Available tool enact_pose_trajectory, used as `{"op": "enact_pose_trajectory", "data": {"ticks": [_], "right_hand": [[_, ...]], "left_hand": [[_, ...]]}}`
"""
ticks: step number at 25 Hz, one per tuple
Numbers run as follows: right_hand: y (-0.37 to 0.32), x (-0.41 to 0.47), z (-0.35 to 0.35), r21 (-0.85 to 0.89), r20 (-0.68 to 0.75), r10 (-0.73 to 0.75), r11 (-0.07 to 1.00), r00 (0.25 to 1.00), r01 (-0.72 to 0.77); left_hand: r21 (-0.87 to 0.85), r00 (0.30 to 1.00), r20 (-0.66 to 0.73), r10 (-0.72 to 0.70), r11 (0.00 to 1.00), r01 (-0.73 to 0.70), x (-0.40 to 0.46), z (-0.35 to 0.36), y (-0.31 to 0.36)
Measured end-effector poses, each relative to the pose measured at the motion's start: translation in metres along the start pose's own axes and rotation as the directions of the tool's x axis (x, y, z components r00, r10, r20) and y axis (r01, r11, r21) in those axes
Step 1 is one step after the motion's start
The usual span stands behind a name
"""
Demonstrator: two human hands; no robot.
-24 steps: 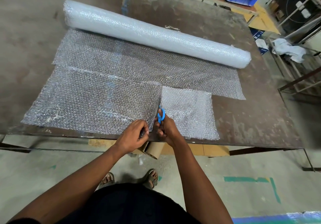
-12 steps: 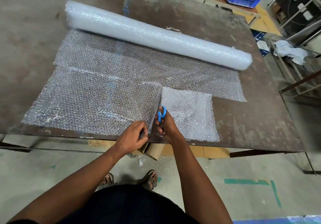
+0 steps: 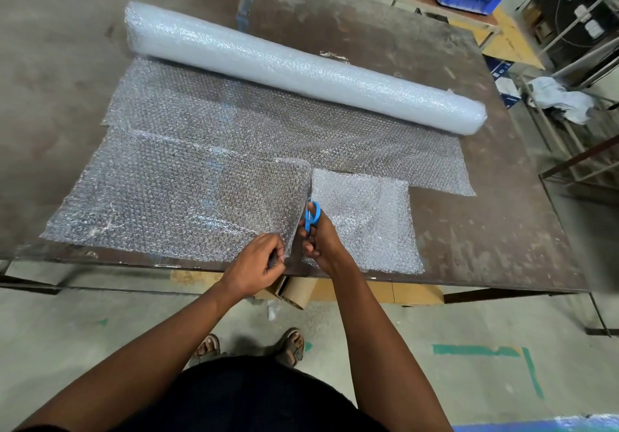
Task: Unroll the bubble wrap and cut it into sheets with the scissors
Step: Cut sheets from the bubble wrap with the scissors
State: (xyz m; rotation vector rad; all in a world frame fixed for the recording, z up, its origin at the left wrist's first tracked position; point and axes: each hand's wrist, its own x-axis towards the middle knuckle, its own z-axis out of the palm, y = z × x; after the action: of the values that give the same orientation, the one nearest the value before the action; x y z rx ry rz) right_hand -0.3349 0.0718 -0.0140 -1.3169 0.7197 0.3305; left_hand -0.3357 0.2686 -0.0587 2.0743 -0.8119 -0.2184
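1. Table (image 3: 502, 217): broad and flat, giving the wrap room to spread and a firm bed for the cut.
2. Roll (image 3: 301, 66): parked at the far side, feeding out toward the near edge, well apart from the hands.
3. Unrolled wrap (image 3: 187, 197): laid flat from roll to near edge, slit part-way up from that edge.
4. Cut sheet (image 3: 365, 220): lying just right of the slit, likely an earlier piece left beside the work.
5. Left hand (image 3: 258, 264): pinching the wrap's near corner beside the slit, probably to hold it taut.
6. Right hand (image 3: 318, 240): closed round the scissors (image 3: 311, 215), blades aimed away along the slit; blade gap too small to tell.
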Motion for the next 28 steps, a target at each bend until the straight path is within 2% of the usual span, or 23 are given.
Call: {"op": "enact_pose_trajectory", "data": {"ticks": [7,15,24,28], "right_hand": [[-0.005,0.006,0.001,-0.001,-0.031,0.003,1.000,1.000,-0.003],[-0.007,0.009,-0.005,0.036,0.025,0.015,0.999,1.000,-0.016],[-0.014,0.020,-0.004,0.061,0.008,-0.012,0.998,1.000,0.011],[-0.015,0.020,-0.006,0.010,-0.026,-0.020,1.000,0.999,0.020]], "left_hand": [[-0.005,1.000,0.004,0.010,1.000,-0.010,0.000,0.000,-0.001],[-0.011,1.000,-0.007,0.024,1.000,-0.024,0.001,0.000,0.000],[-0.007,0.999,-0.013,0.034,0.999,-0.035,0.001,0.000,0.001],[0.004,1.000,-0.013,0.028,1.000,-0.028,0.000,0.000,0.001]]}}
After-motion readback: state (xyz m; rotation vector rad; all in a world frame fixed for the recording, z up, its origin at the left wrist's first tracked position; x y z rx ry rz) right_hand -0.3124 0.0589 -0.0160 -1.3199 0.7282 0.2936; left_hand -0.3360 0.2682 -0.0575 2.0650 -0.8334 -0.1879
